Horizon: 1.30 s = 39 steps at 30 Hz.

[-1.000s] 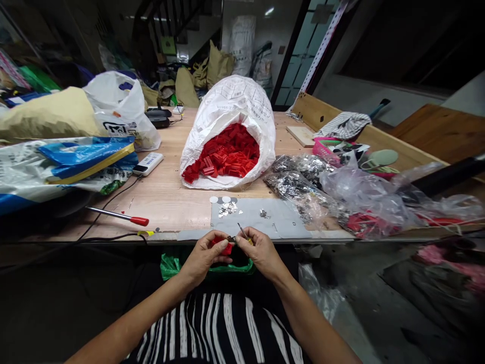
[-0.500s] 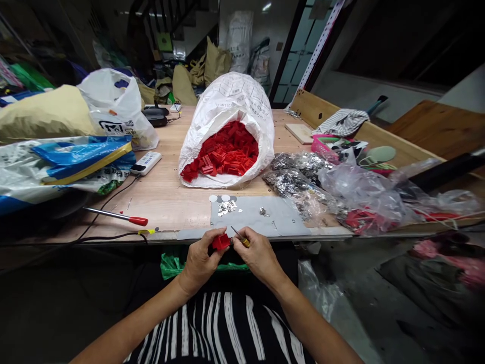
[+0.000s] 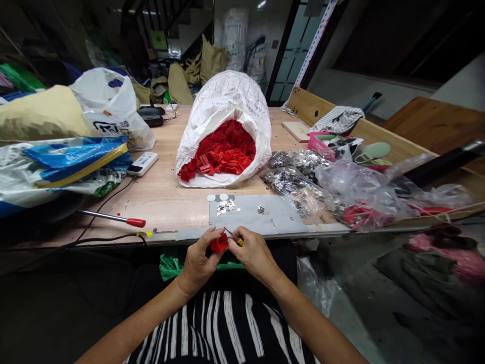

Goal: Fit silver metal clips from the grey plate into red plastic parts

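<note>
Between thumb and fingers, my left hand [image 3: 199, 259] grips a small red plastic part [image 3: 219, 243] just off the table's front edge. My right hand [image 3: 254, 253] is closed around a thin metal-tipped tool with a yellow handle [image 3: 239, 241]; its kind is too small to make out. The tool's tip is close by the red part, and the right fingertips meet the part's right side. On a grey mat [image 3: 246, 218] beyond my hands lie a pile of small shiny metal pieces [image 3: 226, 206] and a smaller pile [image 3: 261, 209]. A white sack [image 3: 238, 96] holds many similar red parts [image 3: 227, 151].
Plastic bags of metal pieces [image 3: 291, 178] and a pink basket [image 3: 320, 145] crowd the right side. At left are a red-handled metal rod [image 3: 135, 222], a white power strip [image 3: 143, 164], a cable and several stuffed bags [image 3: 76, 162]. Green plastic [image 3: 172, 267] hangs below the table edge.
My right hand has moved slightly left, bringing the tool and fingertips closer against the red part. The whole view has shifted a little.
</note>
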{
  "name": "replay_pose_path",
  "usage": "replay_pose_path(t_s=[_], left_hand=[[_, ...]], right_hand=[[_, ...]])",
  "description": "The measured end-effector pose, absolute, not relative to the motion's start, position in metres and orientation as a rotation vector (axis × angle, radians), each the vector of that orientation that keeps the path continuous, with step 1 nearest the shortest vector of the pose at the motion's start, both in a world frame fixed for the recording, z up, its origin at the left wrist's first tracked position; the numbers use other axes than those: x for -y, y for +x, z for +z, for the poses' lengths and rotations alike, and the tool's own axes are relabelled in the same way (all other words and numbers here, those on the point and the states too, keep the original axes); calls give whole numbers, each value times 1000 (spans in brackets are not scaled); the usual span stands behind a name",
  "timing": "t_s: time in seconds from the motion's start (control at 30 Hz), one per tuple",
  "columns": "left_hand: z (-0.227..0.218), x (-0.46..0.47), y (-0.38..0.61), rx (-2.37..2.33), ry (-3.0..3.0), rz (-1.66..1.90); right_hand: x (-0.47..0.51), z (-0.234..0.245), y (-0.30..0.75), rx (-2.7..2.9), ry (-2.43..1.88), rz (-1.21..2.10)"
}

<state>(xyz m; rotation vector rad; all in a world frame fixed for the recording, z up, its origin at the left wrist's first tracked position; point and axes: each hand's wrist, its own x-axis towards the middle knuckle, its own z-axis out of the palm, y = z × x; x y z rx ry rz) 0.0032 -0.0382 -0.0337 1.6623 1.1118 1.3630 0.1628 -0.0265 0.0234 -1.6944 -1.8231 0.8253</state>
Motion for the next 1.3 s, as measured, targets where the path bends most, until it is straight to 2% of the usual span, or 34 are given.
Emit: replay_pose_path(t_s=[0.3,0.9,1.3], left_hand=[[-29,40,6,-1086,1575,1412],[-29,43,11,-1026,1477,1327],[-35,46,11,-920,1399,1291]], right_hand=[[15,18,177,1747,-1419,1124],[9,-4,178,1596,-1235,1441],[19,-3,187,1250,-1027,1914]])
